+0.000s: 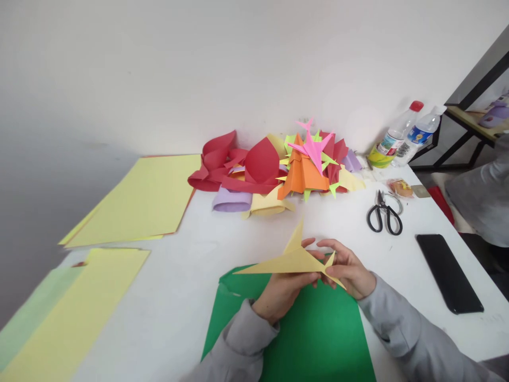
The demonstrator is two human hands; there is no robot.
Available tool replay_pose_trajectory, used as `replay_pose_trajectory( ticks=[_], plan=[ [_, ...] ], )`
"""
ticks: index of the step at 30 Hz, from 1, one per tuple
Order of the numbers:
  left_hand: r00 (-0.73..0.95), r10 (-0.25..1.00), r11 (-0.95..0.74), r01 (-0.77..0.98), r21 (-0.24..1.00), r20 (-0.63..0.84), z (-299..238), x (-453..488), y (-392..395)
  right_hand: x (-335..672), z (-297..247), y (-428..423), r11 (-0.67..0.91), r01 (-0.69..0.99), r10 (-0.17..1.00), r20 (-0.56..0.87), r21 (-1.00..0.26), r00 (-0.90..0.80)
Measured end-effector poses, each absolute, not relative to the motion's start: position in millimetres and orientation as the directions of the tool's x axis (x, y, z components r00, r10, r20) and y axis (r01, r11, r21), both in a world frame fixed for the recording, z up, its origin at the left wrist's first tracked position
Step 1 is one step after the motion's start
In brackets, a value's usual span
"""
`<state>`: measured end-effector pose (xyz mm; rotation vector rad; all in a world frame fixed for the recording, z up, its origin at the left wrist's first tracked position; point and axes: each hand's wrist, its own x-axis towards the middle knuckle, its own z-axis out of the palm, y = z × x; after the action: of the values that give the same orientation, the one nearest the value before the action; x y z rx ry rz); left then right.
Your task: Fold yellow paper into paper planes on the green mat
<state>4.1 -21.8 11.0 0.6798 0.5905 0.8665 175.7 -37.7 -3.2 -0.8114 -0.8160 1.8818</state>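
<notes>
A pale yellow folded paper plane [292, 261] is held up in both hands, its long pointed nose towards the left and its small tail towards the right. My left hand [284, 291] grips the body from below, thumb along the near edge; some of its fingers are hidden behind the paper. At the tail, my right hand [350, 268] pinches the narrow part between thumb and fingers. Under both hands a green sheet [314, 334] lies on the white table [167, 297].
Folded paper pieces, among them an orange plane [304, 175] and a pink plane [314, 147], pile against the wall. Yellow sheets [147, 196] lie left. Black-handled scissors [384, 215], a black phone [449, 273] and two bottles [392, 139] are right. Another person's sleeve [481, 191] shows far right.
</notes>
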Motion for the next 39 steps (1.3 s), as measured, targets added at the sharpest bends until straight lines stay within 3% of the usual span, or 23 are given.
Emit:
replay_pose_trajectory(
  ticks=[8, 12, 16, 20, 29, 32, 34, 39],
  plan=[
    [0.43, 0.872, 0.443, -0.494, 0.748, -0.233, 9, 8, -21, 175, -3, -40, -0.339, -0.461, 0.906, -0.154, -0.82, -0.393],
    [0.437, 0.867, 0.451, -0.488, 0.747, -0.238, 9, 8, -21, 173, -3, -41, -0.196, -0.439, 0.942, -0.044, -0.877, -0.333],
    [0.346, 0.899, 0.424, -0.533, 0.732, -0.269, 8, 6, -20, 175, -3, -40, -0.032, -0.3, 0.979, 0.031, -0.954, -0.203],
    [0.288, 0.907, 0.419, -0.554, 0.719, -0.306, 9, 8, -21, 175, 0, -38, 0.046, -0.322, 0.982, 0.102, -0.945, -0.16],
    [0.199, 0.909, 0.416, -0.47, 0.779, -0.366, 6, 15, -28, 165, -3, -45, 0.131, 0.102, 0.988, 0.139, -0.986, 0.07],
    [0.146, 0.913, 0.405, -0.434, 0.805, -0.381, 4, 17, -29, 164, -1, -47, 0.173, 0.207, 0.971, 0.202, -0.963, 0.125],
    [0.115, 0.922, 0.383, -0.4, 0.833, -0.369, 3, 18, -30, 163, 3, -47, 0.267, 0.31, 0.936, 0.321, -0.913, 0.141],
    [0.065, 0.916, 0.387, -0.4, 0.831, -0.396, -3, 20, -31, 162, 6, -50, 0.53, 0.534, 0.765, 0.643, -0.659, 0.033]
  ],
)
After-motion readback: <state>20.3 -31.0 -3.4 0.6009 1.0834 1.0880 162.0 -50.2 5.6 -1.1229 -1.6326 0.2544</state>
